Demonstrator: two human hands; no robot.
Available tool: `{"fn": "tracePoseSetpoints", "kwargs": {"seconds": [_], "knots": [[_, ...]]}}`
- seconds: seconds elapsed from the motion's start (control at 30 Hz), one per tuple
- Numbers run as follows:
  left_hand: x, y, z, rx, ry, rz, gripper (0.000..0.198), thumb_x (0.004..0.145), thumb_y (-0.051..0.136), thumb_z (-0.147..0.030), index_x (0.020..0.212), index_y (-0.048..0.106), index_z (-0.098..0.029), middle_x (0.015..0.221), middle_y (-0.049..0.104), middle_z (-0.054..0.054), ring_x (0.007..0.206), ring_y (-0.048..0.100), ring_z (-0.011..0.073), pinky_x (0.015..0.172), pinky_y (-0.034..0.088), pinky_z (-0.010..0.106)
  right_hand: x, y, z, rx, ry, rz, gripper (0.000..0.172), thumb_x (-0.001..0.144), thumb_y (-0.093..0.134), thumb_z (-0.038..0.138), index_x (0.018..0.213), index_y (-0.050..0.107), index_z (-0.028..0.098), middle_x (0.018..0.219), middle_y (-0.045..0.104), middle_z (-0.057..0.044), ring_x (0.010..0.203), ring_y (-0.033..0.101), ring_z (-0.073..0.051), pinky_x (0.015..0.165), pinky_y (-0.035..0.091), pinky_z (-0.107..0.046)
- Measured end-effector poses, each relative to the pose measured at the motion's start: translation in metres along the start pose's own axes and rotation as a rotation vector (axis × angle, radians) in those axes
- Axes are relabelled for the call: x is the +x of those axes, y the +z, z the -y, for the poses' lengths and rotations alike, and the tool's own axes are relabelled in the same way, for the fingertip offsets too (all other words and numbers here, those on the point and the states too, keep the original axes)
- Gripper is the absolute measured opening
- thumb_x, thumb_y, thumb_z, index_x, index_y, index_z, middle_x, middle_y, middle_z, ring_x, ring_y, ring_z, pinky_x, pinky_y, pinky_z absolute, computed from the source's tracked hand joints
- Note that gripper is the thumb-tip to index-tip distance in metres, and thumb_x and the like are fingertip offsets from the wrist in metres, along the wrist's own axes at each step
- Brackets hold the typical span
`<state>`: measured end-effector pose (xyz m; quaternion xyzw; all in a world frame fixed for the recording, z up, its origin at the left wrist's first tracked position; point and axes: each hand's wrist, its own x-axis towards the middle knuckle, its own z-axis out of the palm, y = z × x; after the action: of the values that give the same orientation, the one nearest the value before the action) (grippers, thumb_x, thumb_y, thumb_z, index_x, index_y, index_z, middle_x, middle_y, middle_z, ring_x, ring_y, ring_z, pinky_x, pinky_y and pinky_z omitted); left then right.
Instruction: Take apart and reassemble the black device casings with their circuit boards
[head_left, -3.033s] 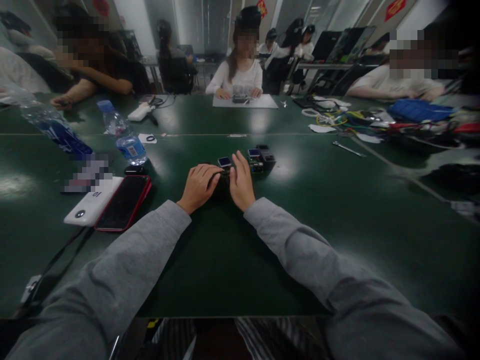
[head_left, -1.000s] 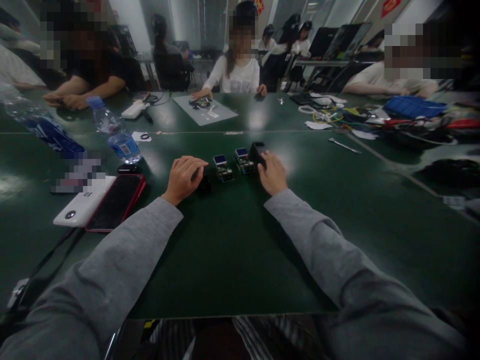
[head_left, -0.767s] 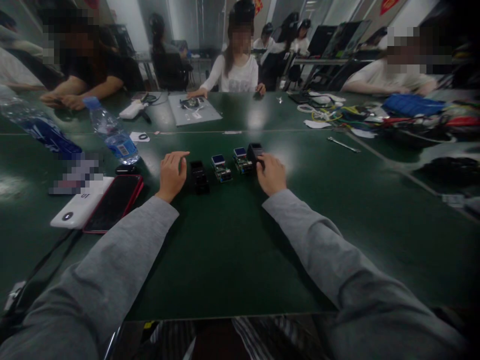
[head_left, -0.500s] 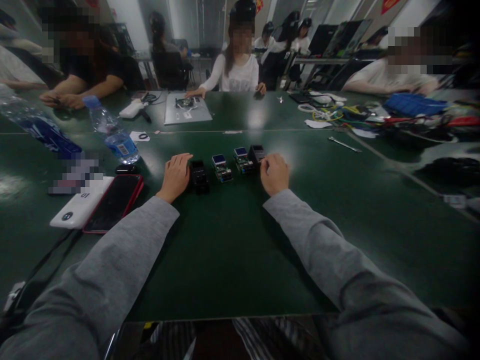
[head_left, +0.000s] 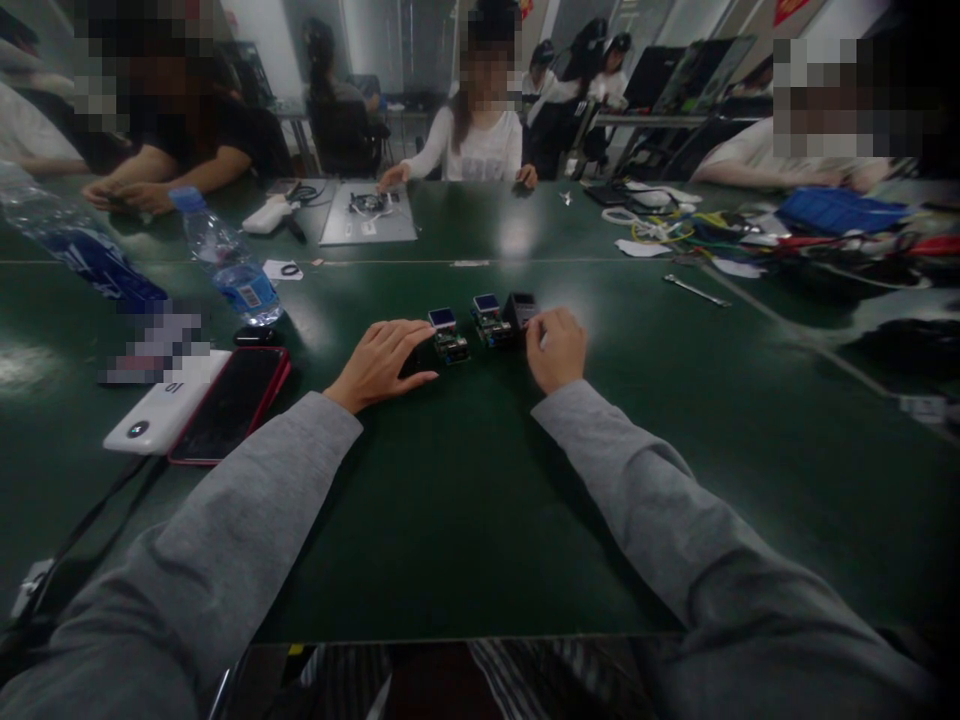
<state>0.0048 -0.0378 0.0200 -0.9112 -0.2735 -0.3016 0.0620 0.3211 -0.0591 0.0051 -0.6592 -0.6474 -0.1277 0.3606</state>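
My left hand (head_left: 388,362) reaches over the left black case, fingers stretched out and thumb apart, hiding most of that case. Its fingertips come close to a small green circuit board (head_left: 452,346) with a little screen (head_left: 442,318) standing at its back. A second green circuit board (head_left: 493,328) of the same kind, also with a screen (head_left: 486,303), sits to the right. Beside it stands another black case (head_left: 520,307). My right hand (head_left: 559,348) rests at this case's right side with curled fingers; what they hold, if anything, is hidden.
Left of my arm lie a red-edged phone (head_left: 231,405), a white power bank (head_left: 166,402) and a water bottle (head_left: 232,265). A wrench (head_left: 697,290) and a tangle of cables (head_left: 660,228) lie to the right. Across the table, a person touches a metal plate (head_left: 337,230).
My left hand has moved right from beside the left black case to over it, its fingers spreading. My right hand stays by the other case. The view has shifted slightly.
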Motion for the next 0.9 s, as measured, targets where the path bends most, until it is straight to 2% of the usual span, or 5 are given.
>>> {"fn": "tracePoseSetpoints", "kwargs": {"seconds": [0.2, 0.33, 0.57, 0.77, 0.9], "knots": [[-0.003, 0.012, 0.016, 0.078, -0.167, -0.086, 0.077, 0.094, 0.05, -0.069, 0.151, 0.037, -0.018, 0.149, 0.048, 0.019, 0.135, 0.046, 0.0337, 0.111, 0.035, 0.049, 0.0, 0.002, -0.002, 0.016, -0.02, -0.02, 0.028, 0.1, 0.036, 0.029, 0.091, 0.061, 0.019, 0.106, 0.064, -0.013, 0.105, 0.057, -0.029, 0.091, 0.047, -0.048], [-0.002, 0.009, 0.006, 0.114, -0.145, -0.144, 0.069, 0.094, 0.054, -0.066, 0.146, 0.045, -0.022, 0.145, 0.053, 0.016, 0.133, 0.049, 0.0336, 0.112, 0.032, 0.05, 0.0, 0.003, -0.003, 0.017, -0.028, -0.027, 0.029, 0.1, 0.036, 0.029, 0.091, 0.062, 0.019, 0.104, 0.065, -0.013, 0.103, 0.057, -0.028, 0.09, 0.047, -0.046], [0.016, 0.007, -0.041, 0.154, 0.034, 0.037, 0.05, 0.099, 0.057, -0.047, 0.145, 0.05, -0.028, 0.149, 0.052, 0.011, 0.136, 0.046, 0.0339, 0.11, 0.033, 0.052, 0.0, 0.002, -0.002, 0.023, -0.037, -0.019, 0.029, 0.099, 0.036, 0.03, 0.092, 0.062, 0.02, 0.106, 0.064, -0.013, 0.104, 0.057, -0.029, 0.091, 0.046, -0.047], [0.021, 0.011, -0.037, 0.145, -0.054, 0.017, 0.04, 0.096, 0.06, -0.029, 0.136, 0.058, -0.031, 0.145, 0.055, 0.01, 0.135, 0.045, 0.0364, 0.108, 0.031, 0.06, 0.0, 0.001, -0.001, 0.05, -0.032, 0.006, 0.031, 0.1, 0.035, 0.032, 0.095, 0.063, 0.02, 0.107, 0.063, -0.014, 0.106, 0.056, -0.031, 0.093, 0.045, -0.049], [0.018, 0.01, -0.031, 0.1, -0.123, -0.011, 0.037, 0.096, 0.059, -0.031, 0.133, 0.059, -0.028, 0.143, 0.055, 0.012, 0.135, 0.044, 0.0375, 0.108, 0.03, 0.06, 0.0, 0.0, -0.001, 0.038, -0.041, 0.002, 0.03, 0.099, 0.035, 0.03, 0.093, 0.063, 0.02, 0.106, 0.063, -0.014, 0.105, 0.056, -0.03, 0.092, 0.045, -0.048]]}}
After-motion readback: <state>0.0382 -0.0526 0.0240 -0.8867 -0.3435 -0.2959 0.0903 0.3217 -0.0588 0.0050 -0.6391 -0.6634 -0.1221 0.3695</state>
